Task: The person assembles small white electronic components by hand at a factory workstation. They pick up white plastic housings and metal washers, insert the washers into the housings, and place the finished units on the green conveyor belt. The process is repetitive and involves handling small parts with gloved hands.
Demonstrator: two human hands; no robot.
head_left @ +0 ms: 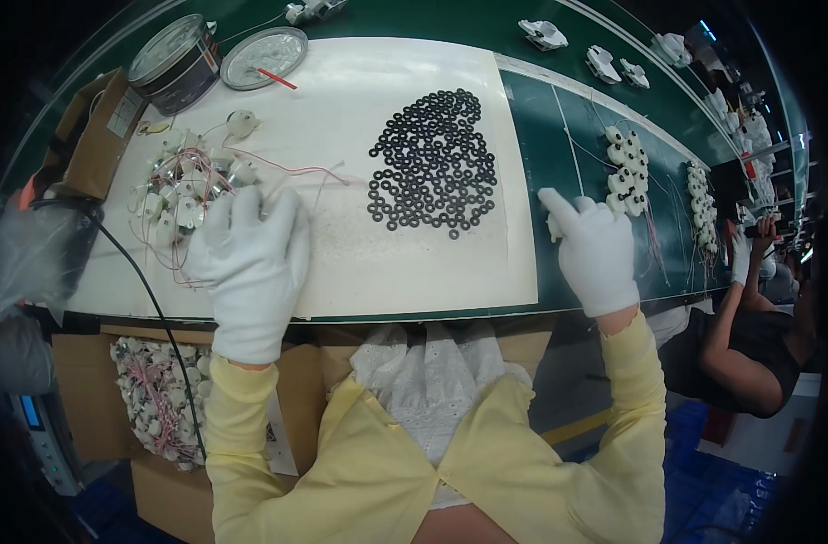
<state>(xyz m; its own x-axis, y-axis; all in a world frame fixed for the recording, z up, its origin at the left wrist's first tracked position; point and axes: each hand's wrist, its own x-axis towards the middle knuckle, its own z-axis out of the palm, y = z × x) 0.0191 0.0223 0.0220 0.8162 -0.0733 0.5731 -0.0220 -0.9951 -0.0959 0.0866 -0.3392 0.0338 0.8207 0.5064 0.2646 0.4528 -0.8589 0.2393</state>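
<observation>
My left hand [251, 263], in a white glove, is open with its fingers apart, at the near right edge of a pile of small cream-white motors [187, 204] with thin red and white wires. Its fingertips are close to the pile; nothing shows held in them. On the green strip to the right, my gloved right hand [597, 254] has its index finger stretched out to the far left. A small cream-white part [554, 228] shows beside it, partly hidden. Between my hands, farther off, many black rings [432, 163] lie spread on the white sheet [341, 281].
Motors with black rings [626, 172] stand grouped beyond my right hand; another row [701, 208] is farther right. A can [174, 68], its lid [264, 56] and a cardboard box [97, 136] stand far left. Below the table edge, a carton [87, 390] holds wired motors. A co-worker's arm [731, 335] is at right.
</observation>
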